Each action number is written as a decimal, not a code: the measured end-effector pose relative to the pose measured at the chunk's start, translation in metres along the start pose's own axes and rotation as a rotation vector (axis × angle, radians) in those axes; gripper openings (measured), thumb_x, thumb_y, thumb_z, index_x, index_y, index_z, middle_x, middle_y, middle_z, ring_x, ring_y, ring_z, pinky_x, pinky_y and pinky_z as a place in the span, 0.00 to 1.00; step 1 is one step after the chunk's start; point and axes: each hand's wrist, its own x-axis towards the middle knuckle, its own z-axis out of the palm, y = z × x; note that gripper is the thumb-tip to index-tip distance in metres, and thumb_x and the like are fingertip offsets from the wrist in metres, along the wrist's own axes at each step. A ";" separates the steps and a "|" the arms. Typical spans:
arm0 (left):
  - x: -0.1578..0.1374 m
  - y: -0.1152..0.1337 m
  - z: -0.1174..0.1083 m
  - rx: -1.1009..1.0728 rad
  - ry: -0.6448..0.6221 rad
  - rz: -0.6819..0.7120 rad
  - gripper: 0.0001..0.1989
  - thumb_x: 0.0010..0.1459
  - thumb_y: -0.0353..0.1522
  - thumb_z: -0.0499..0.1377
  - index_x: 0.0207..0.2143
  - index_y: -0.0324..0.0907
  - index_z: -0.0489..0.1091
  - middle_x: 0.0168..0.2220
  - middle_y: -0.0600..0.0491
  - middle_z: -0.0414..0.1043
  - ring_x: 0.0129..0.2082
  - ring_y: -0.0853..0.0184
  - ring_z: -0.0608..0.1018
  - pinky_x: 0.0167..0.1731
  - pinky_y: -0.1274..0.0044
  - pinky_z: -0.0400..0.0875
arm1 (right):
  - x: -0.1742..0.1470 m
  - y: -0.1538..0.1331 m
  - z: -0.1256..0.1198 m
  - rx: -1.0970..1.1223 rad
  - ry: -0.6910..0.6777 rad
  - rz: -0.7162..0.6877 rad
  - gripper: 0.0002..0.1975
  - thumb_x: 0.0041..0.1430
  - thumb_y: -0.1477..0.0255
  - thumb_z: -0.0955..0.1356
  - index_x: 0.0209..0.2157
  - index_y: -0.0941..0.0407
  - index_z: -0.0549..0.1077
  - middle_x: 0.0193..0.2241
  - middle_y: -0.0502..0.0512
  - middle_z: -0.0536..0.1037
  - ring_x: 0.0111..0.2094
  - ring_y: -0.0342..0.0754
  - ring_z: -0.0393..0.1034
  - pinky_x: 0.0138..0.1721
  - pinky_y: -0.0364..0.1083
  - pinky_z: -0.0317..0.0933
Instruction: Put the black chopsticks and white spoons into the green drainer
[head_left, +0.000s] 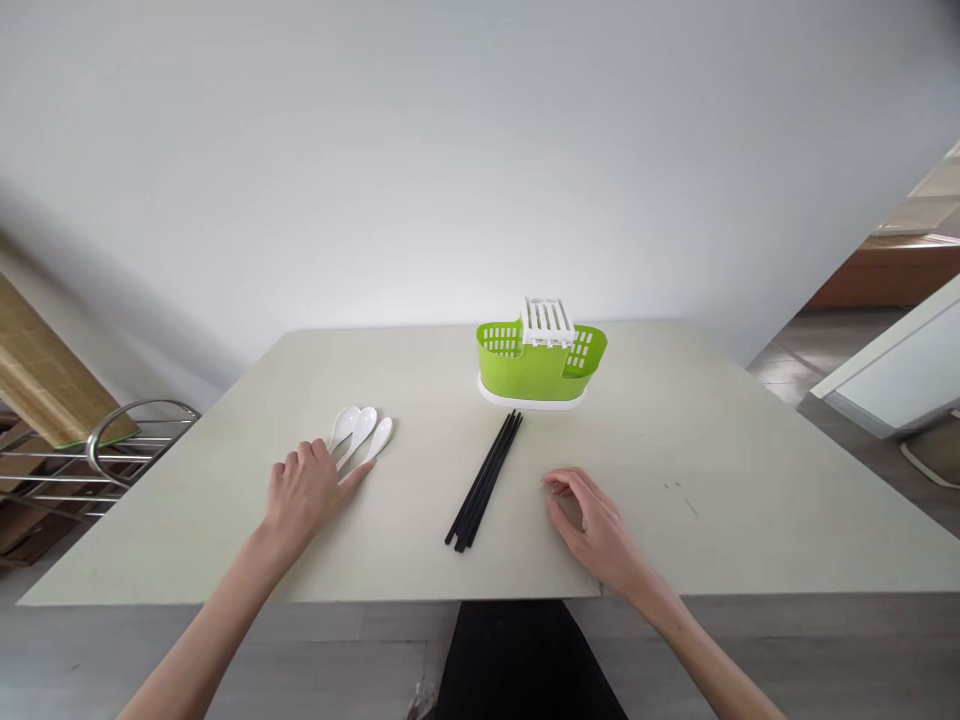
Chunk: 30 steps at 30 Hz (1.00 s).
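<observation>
Three white spoons (363, 428) lie fanned out on the left half of the table, bowls pointing away from me. My left hand (304, 488) is over their handles, fingers curled down on one side and thumb stretched along the other; the handle ends are hidden beneath it. A bundle of black chopsticks (486, 482) lies slanted at the table's middle. To the right of them my right hand (589, 520) rests on the tabletop, loosely curved, with a gap between thumb and fingers and nothing in it. Behind the chopsticks stands a green basket (536, 375) with a white base.
A white slatted piece (548, 322) sits across the top of the basket. The pale table (720, 450) backs onto a white wall (420, 180). Beyond its left edge are a metal rack (97, 465) and a bamboo-like mat (52, 360). A white cabinet-like piece (892, 365) stands at right.
</observation>
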 end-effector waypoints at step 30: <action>-0.034 0.163 -0.065 -0.367 -0.095 0.405 0.20 0.78 0.39 0.38 0.51 0.38 0.65 0.44 0.42 0.74 0.37 0.60 0.83 0.31 0.74 0.73 | 0.007 0.007 -0.005 0.185 0.090 0.059 0.13 0.70 0.60 0.64 0.48 0.51 0.75 0.48 0.60 0.80 0.48 0.55 0.77 0.53 0.57 0.72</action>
